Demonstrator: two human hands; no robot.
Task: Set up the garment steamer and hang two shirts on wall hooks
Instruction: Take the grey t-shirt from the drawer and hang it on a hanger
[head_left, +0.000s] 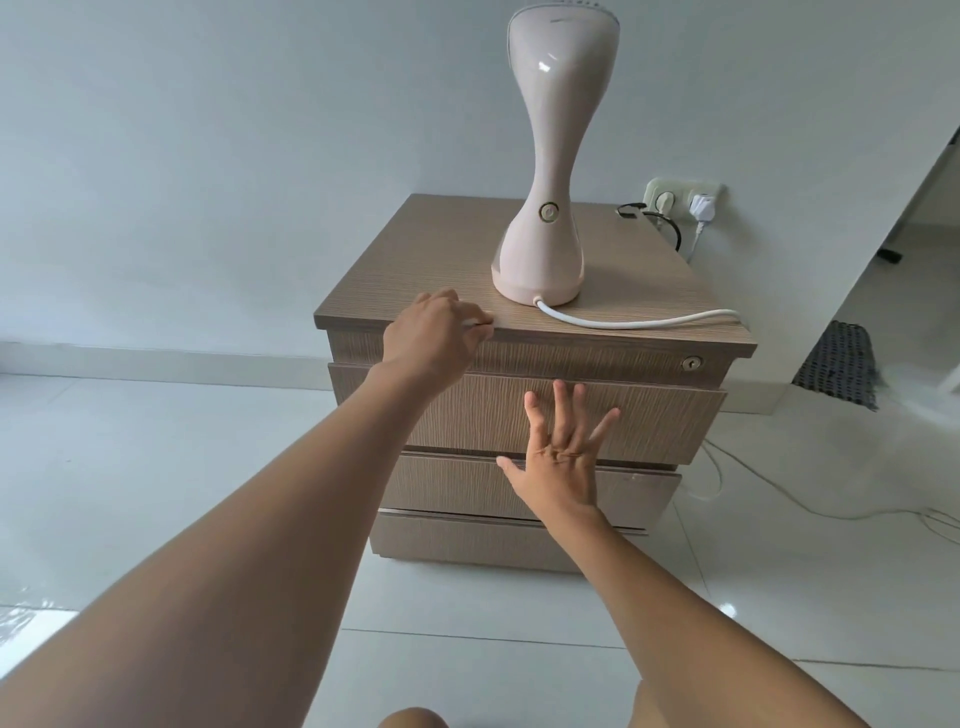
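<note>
From my remote seat, the steamer (545, 171) stands upright at 12 o'clock, on the back right part of the tabletop (415, 270), its base well in from the front edge. Its white cord (634, 322) leaves the base at 6 o'clock, runs along the front edge toward 3 o'clock and drops off the right corner. My left hand (434, 338) sits at the front left edge of the tabletop, fingers curled over the lip and gripping it (something pale shows at the fingertips, too small to tell). My right hand (561, 457) is spread flat, fingers straight and apart, in front of the drawer (649, 415) under the keyhole (691, 362); whether it touches I cannot tell. At 2 o'clock from the steamer an outlet (680, 195) on the wall (208, 156) carries a white plug (701, 205). Bare tiled floor (156, 441) opens at 9 o'clock; a dark mat (836, 364) lies at 3 o'clock.
</note>
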